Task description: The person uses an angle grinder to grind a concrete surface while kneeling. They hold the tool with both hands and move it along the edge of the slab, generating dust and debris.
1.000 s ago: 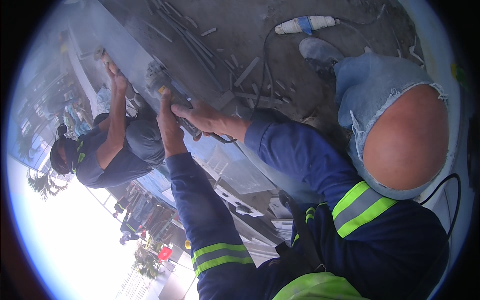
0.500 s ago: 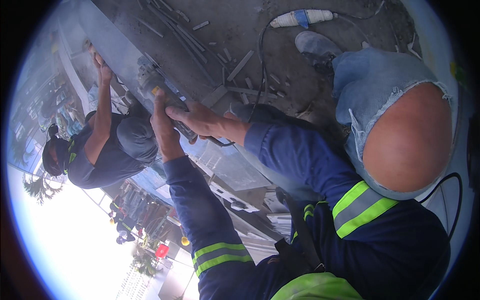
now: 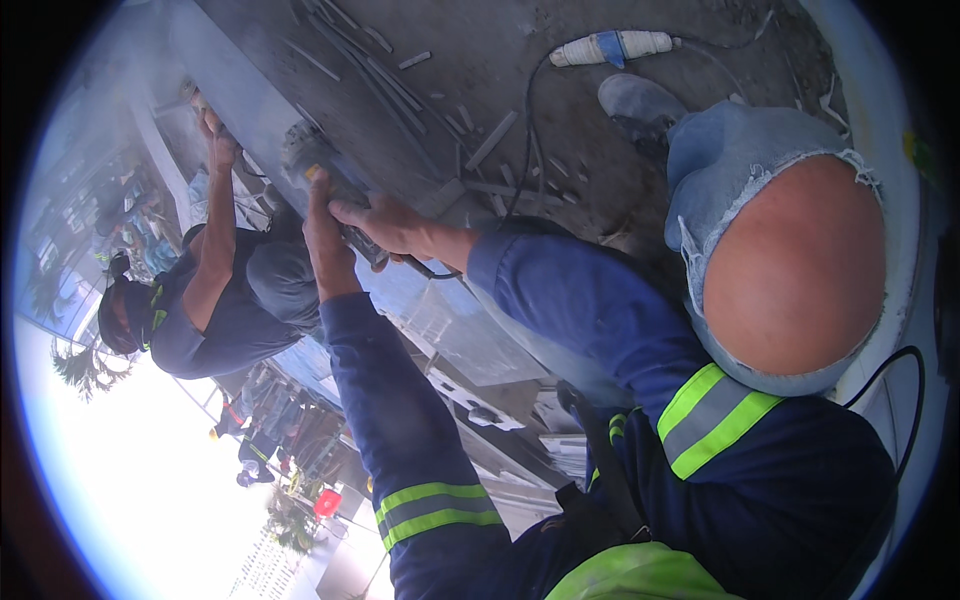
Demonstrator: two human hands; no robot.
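A dusty angle grinder point(image 3: 342, 185) is held out in front of me at the left of centre. My left hand point(image 3: 322, 228) is closed round its body just behind the grinder's head, thumb along the top. My right hand point(image 3: 396, 226) grips the rear part, where a black cord leaves it. The grinder's head lies at the edge of a long pale grey slab point(image 3: 225, 72), which is hazy with dust. I cannot make out the disc or its contact with the slab.
A co-worker point(image 3: 225, 290) crouches at the left, arms stretched toward the slab with a tool. Offcut strips point(image 3: 492, 137) litter the dusty ground. A taped cable joint point(image 3: 615, 47) lies at the top near my shoe point(image 3: 640, 100). My bent knee point(image 3: 795, 265) is at the right.
My hands and the grinder have shifted very slightly, with the grinder's head still at the slab. The whole view has moved a little, so the co-worker appears farther right.
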